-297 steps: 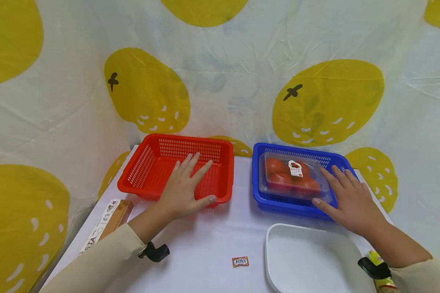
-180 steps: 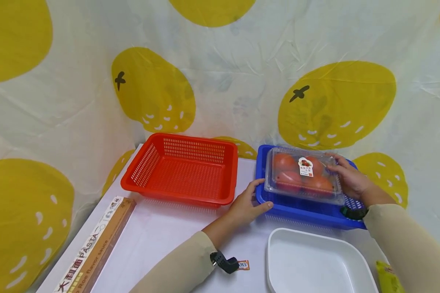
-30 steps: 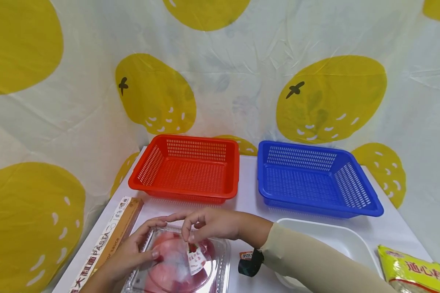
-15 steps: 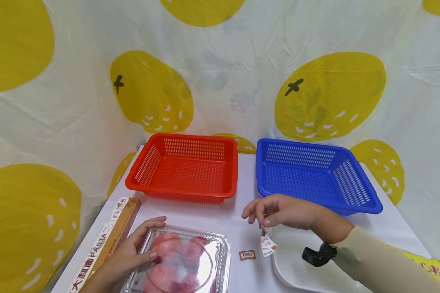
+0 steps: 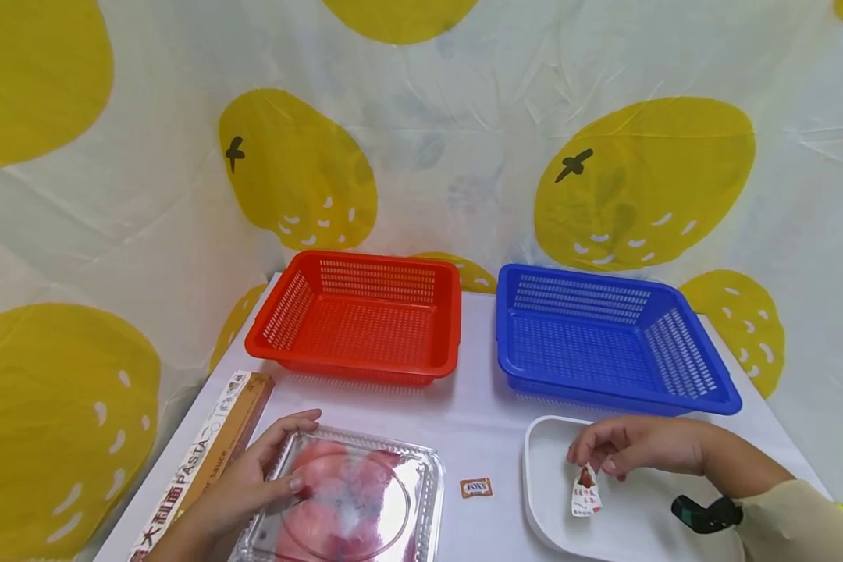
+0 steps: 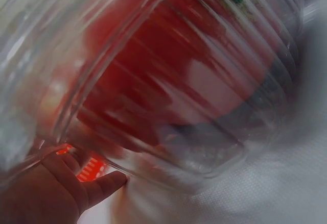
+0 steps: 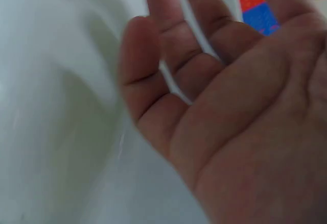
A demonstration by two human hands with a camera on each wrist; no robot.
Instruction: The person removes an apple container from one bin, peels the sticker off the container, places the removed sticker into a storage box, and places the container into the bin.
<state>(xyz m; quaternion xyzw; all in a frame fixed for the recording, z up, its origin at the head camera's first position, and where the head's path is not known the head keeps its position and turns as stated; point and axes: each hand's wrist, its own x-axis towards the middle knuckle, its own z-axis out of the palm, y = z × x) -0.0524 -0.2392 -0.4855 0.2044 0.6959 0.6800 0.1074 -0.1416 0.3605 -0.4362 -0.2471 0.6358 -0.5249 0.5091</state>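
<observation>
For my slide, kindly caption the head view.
Right hand pinches white printed label over white rectangular tray; left hand holds clear plastic box of red fruit.

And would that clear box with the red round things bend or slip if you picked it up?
The clear box might bend a little, because its ridged see-through walls look thin. It could feel fairly heavy, since big red round things fill much of it. Its shiny lid looks smooth, so it may be slippery.

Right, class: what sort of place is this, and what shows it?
Probably a small staged tabletop set-up: a white sheet printed with large yellow fruit shapes hangs behind a white-covered table, where a red slotted plastic basket and a blue slotted plastic basket stand.
</observation>
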